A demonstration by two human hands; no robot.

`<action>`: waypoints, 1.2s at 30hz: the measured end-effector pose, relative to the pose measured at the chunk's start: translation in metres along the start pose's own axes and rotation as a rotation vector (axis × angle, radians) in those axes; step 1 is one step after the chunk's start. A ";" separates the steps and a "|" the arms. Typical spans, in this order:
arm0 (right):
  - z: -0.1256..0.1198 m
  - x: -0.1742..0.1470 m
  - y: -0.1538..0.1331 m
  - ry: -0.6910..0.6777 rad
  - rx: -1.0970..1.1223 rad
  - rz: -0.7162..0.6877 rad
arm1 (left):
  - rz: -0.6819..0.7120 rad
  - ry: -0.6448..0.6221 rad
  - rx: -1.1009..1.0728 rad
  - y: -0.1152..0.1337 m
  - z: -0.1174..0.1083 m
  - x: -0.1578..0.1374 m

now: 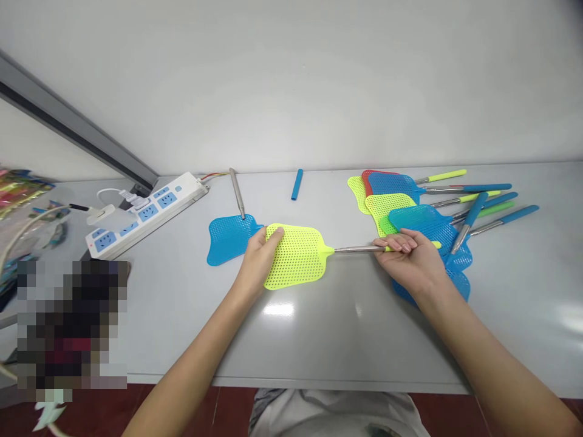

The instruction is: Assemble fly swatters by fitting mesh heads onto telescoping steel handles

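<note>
A yellow-green fly swatter (298, 258) is held level above the grey table, between both hands. My left hand (260, 258) pinches the left edge of its perforated head, thumb on top. Around its yellow grip, at the end of the metal rod, my right hand (407, 258) has its fingers curled, palm up. Just left of my left hand lies a blue swatter head (232, 238), with a bare metal rod (237, 193) touching its upper edge. A loose blue handle sleeve (297, 184) rests farther back. Beyond my right hand, several swatters (426, 224) in blue, yellow-green and red overlap in a pile.
A white power strip (148, 212) with plugs and cables lies at the left, near a grey frame post (77, 115). Plastic packets (22, 194) sit at the far left, above a pixelated dark area. A pale wall (319, 85) borders the table's back edge.
</note>
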State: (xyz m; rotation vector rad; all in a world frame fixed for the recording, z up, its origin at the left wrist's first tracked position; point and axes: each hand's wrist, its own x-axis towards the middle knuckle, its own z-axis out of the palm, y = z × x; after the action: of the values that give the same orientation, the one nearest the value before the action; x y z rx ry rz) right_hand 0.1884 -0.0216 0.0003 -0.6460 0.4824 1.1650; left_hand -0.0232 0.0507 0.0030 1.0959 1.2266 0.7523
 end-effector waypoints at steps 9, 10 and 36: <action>0.000 0.000 0.000 0.005 -0.006 -0.002 | -0.007 0.001 -0.002 0.001 0.000 0.000; 0.000 0.000 0.000 0.004 -0.005 -0.002 | -0.006 0.003 -0.003 0.001 0.001 0.000; -0.001 -0.001 0.002 -0.023 -0.062 -0.047 | 0.021 -0.014 -0.021 -0.002 0.002 -0.002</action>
State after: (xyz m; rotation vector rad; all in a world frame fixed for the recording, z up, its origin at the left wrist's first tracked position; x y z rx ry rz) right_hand 0.1864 -0.0220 -0.0001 -0.6934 0.4112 1.1455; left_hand -0.0221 0.0480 0.0016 1.0968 1.1947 0.7702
